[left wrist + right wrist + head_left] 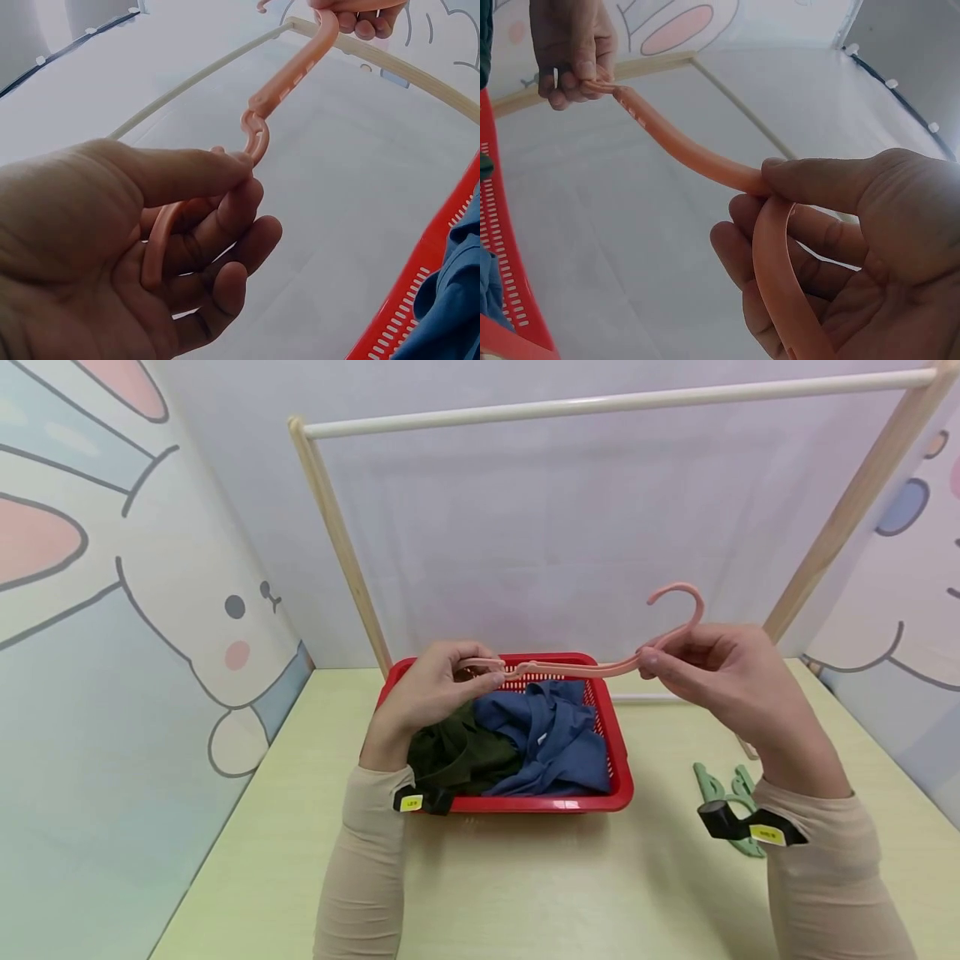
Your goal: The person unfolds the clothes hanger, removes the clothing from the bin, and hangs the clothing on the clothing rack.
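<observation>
A pink plastic clothes hanger with a curved hook is stretched between both hands, above the back of a red basket. My left hand pinches one end of it between thumb and fingers, by a narrow bent section seen in the left wrist view. Near the hook, my right hand grips the hanger with its thumb pressed on the joint where the arms meet. In the right wrist view another hanger arm runs down across the fingers of that hand.
Dark green cloth and blue cloth lie in the red basket. A folded green hanger is on the table beside my right forearm. Behind stands a rack with wooden posts and a white top rail.
</observation>
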Demonstrator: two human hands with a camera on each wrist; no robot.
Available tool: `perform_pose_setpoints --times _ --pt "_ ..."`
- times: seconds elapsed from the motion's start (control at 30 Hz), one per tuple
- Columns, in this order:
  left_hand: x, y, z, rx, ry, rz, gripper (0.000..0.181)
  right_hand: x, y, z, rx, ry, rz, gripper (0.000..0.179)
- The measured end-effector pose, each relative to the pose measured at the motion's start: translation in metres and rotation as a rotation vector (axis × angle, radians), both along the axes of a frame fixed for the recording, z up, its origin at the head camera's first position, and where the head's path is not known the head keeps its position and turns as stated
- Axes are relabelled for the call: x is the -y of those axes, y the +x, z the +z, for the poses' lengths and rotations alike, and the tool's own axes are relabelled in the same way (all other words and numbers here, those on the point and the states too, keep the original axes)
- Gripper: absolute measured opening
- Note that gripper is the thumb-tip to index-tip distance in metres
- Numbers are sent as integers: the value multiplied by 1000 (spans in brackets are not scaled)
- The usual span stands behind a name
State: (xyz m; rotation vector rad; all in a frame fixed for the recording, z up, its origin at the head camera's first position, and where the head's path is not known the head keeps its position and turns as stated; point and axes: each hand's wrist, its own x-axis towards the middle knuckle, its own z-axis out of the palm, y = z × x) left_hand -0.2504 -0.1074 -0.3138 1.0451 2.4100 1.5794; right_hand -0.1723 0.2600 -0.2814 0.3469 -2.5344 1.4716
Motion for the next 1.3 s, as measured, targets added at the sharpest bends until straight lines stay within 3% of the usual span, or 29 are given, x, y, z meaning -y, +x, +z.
perform_pose_setpoints --times 0.3,0.67,0.77,0.9,1.0,1.07,1.17,1.3 --pt "-1 0 -1 -1 -4 -5 13 -2 2 2 -16 2 -2 20" --pt "1 2 1 17 17 64 30 -18 7 5 -27 -16 -57 23" --pt "3 2 1 21 6 116 28 -25 8 7 -44 -97 -74 25" --pt "3 4 0 12 -26 174 24 -31 7 9 -20 -336 -50 31" --pt "0 6 -2 7 -117 197 23 -32 6 9 0 -479 -24 34" --pt "-4 8 -4 14 -210 194 25 -32 4 8 -3 -501 -20 34" --pt "-13 11 -7 21 -370 173 26 -31 3 8 -18 -478 -30 35" --pt "-26 14 -14 86 -539 116 29 -30 1 7 -35 -407 -42 34"
